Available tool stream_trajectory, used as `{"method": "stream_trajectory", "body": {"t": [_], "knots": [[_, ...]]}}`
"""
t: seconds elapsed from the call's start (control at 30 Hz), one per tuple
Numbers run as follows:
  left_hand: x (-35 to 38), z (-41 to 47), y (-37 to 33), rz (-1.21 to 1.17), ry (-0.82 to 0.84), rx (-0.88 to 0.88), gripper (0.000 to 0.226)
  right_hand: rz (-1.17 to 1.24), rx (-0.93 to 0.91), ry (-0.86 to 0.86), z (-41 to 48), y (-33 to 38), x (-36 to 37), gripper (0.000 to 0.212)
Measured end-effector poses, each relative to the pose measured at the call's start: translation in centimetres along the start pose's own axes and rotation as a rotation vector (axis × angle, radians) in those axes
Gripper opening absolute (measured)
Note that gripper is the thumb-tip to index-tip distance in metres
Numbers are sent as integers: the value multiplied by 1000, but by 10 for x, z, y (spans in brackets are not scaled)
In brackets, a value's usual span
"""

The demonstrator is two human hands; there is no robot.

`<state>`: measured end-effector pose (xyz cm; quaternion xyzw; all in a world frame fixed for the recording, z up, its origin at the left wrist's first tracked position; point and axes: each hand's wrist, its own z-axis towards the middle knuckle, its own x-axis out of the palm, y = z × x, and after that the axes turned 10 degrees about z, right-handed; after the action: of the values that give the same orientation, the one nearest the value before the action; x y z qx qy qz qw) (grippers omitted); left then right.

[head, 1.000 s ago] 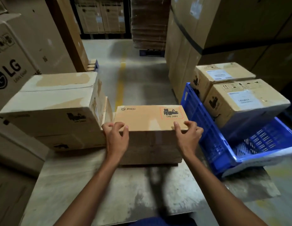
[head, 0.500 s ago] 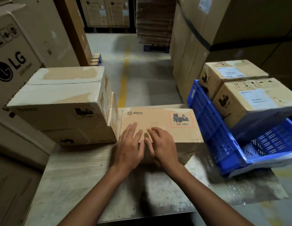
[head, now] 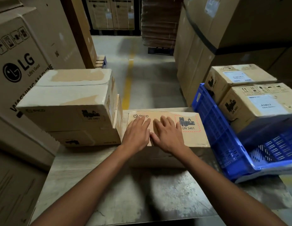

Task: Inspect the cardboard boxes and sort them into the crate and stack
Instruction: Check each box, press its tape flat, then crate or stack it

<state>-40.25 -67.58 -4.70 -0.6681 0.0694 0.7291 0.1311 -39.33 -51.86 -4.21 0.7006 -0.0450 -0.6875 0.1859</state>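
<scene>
A brown cardboard box (head: pixel 195 137) marked PICO and UN 3481 sits on the grey table (head: pixel 109 193) in front of me. My left hand (head: pixel 137 132) and my right hand (head: pixel 168 136) lie flat side by side on its top, fingers straight. To the left stands a stack (head: pixel 68 108) of two taped boxes, one on the other. A blue plastic crate (head: pixel 212 128) on the right holds two labelled boxes, a near one (head: pixel 256 106) and a far one (head: pixel 236 77).
Large cartons surround the table: an LG washing machine carton (head: pixel 19 70) at left and tall strapped cartons (head: pixel 223 38) behind the crate. A concrete aisle with a yellow line (head: pixel 128 85) runs ahead to a pallet of flat cardboard (head: pixel 160 22).
One second ago both hands gripped the box's near top corners. They came together and now lie flat further in on the top of the box. The view has shifted closer.
</scene>
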Motion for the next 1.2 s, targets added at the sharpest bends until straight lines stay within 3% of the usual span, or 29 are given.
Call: {"method": "stream_trajectory", "body": {"t": [0.1, 0.27, 0.37, 0.5, 0.6, 0.7, 0.87, 1.0, 1.2], "knots": [[1, 4, 3, 51, 68, -8, 49, 9, 16, 60, -1, -3, 6, 80], [-25, 25, -9, 132, 158, -27, 40, 17, -37, 62, 9, -8, -10, 57], [-23, 24, -33, 62, 152, 26, 40, 90, -6, 62, 9, -18, -29, 43], [-6, 15, -73, -38, 131, 82, 45, 85, 125, -106, -8, -31, -28, 33], [2, 11, -79, -4, 133, 66, 50, 100, 51, -165, -23, -37, -13, 33], [-4, 16, -76, -4, 170, 80, 51, 61, 37, -103, -25, -38, -8, 42], [-5, 3, -76, 5, -24, 170, 32, 40, 128, -245, -43, -44, -7, 31], [13, -20, -81, -74, -191, 181, 40, 154, 188, -404, -69, -60, 9, 38], [8, -10, -83, -75, -127, 147, 23, 4, 234, -342, -54, -58, -7, 33]]}}
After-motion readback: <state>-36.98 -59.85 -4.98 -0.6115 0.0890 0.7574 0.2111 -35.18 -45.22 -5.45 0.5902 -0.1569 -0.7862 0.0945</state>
